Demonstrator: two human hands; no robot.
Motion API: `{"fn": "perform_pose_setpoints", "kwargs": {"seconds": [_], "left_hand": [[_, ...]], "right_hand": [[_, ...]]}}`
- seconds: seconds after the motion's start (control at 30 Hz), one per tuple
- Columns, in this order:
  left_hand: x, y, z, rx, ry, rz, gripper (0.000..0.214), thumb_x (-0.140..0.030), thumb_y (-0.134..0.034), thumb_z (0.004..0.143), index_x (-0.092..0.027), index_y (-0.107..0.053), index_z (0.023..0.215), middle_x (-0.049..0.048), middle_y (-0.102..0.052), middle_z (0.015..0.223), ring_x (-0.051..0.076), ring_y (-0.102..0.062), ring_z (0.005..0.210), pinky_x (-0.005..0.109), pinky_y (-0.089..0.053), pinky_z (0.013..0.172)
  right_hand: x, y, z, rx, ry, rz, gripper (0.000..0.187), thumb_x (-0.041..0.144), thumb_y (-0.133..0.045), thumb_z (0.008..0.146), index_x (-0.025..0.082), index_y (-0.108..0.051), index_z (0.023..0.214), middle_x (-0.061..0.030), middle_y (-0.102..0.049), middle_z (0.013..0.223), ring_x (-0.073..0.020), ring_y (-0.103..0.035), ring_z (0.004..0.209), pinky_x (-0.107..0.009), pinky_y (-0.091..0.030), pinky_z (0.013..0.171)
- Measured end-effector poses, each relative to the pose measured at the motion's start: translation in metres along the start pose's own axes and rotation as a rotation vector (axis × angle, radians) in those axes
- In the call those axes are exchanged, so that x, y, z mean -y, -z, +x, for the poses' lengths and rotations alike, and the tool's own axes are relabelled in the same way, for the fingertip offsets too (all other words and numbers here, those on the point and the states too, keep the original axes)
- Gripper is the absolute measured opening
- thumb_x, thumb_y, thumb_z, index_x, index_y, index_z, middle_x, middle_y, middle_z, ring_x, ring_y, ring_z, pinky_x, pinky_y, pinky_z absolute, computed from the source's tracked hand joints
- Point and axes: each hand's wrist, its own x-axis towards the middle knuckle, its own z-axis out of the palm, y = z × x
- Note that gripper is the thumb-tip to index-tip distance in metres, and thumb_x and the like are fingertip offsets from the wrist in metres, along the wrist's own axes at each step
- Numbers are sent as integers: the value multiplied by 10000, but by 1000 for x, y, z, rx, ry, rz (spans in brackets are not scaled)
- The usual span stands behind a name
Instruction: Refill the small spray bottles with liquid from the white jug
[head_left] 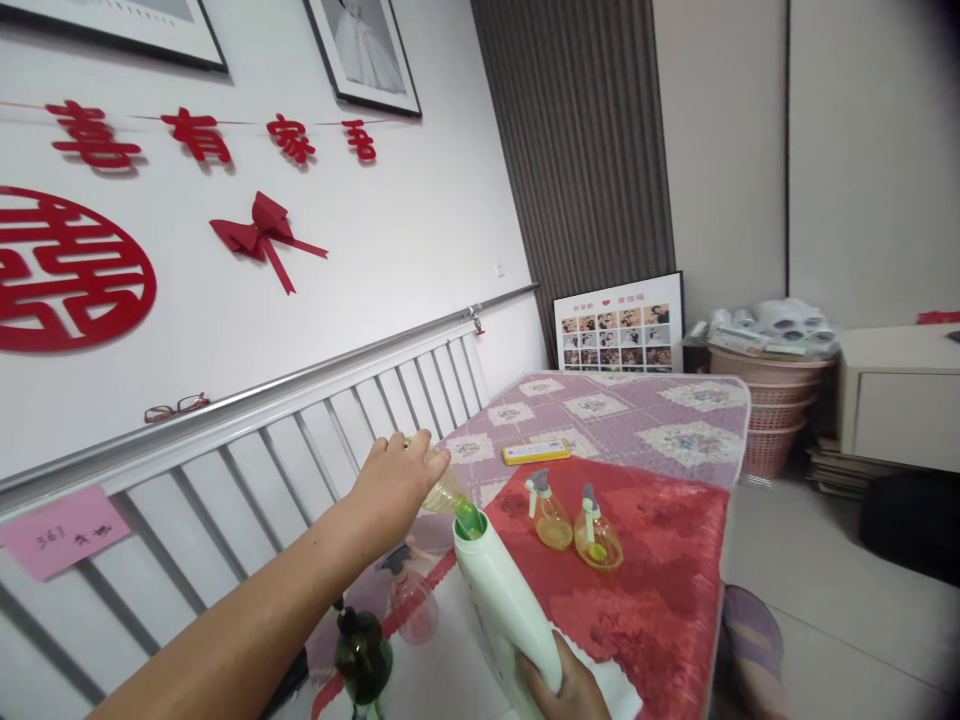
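Note:
My left hand (394,483) is wrapped round a small clear bottle (444,490) of yellowish liquid, tipped so its mouth meets the green neck of a big pale green bottle (501,600). My right hand (566,688) grips that big bottle near its base, at the bottom of the view. The big bottle leans toward the small one. Two small spray bottles (551,515) (598,535) with yellow liquid stand upright on the red cloth (660,560) just to the right.
A dark green bottle (363,655) and a pinkish spray bottle (411,600) stand near my left forearm. A yellow flat box (535,452) lies further back on the quilted cover (675,420). A white railing (300,420) runs along the left. Pink baskets (761,400) stand beyond the table.

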Motion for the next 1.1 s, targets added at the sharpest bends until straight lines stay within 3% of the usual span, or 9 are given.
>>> {"fn": "perform_pose_setpoints", "kwargs": {"seconds": [0.27, 0.4, 0.6, 0.7, 0.83, 0.97, 1.1], "left_hand": [[2, -11, -9, -53, 14, 13, 800, -165, -716, 620, -285, -367, 1330, 121, -447, 1330, 320, -504, 1033, 430, -438, 806], [3, -20, -16, -20, 68, -43, 749, -156, -678, 650, -291, -381, 1324, 119, -461, 1332, 312, -532, 1034, 434, -446, 830], [5, -46, -48, -80, 262, -399, 713, -238, -630, 734, -290, -332, 1379, 108, -369, 1421, 295, -526, 1135, 428, -446, 925], [1, -73, -80, -196, 417, -761, 703, -250, -618, 741, -297, -326, 1379, 75, -374, 1416, 257, -503, 1189, 395, -441, 977], [-23, -130, -130, -382, 674, -1256, 743, -327, -696, 699, -262, -358, 1358, 87, -450, 1382, 290, -454, 1265, 459, -382, 1055], [-76, -197, -167, -554, 842, -1814, 812, -407, -738, 674, -208, -324, 1344, 133, -504, 1343, 296, -501, 1240, 429, -429, 1021], [-133, -237, -185, -645, 1090, -2008, 853, -484, -760, 618, -213, -340, 1309, 146, -515, 1311, 298, -545, 1187, 399, -484, 953]], "right_hand": [[-4, 0, 0, 31, 3, -47, 328, 398, -567, 765, 180, -686, 979, -80, -774, 944, -250, -725, 870, -277, -558, 761], [-2, 0, 1, 15, 14, -43, 318, 403, -575, 748, 185, -693, 947, -81, -778, 921, -258, -726, 852, -289, -562, 749], [7, 1, -1, -5, 7, -98, 305, 419, -581, 743, 180, -691, 896, -82, -777, 859, -251, -717, 803, -279, -558, 684], [8, -1, -1, 15, -16, -129, 342, 446, -566, 748, 171, -678, 919, -89, -770, 880, -255, -710, 821, -293, -553, 712], [8, -2, 0, 23, -36, -159, 381, 478, -558, 731, 174, -668, 933, -89, -764, 895, -266, -705, 834, -316, -554, 728], [8, -2, 1, 14, -54, -196, 423, 505, -573, 707, 171, -663, 951, -103, -761, 890, -285, -700, 826, -344, -550, 724], [10, -1, 1, 22, -62, -246, 394, 525, -569, 707, 188, -645, 895, -84, -743, 799, -273, -685, 743, -342, -537, 677]]}}
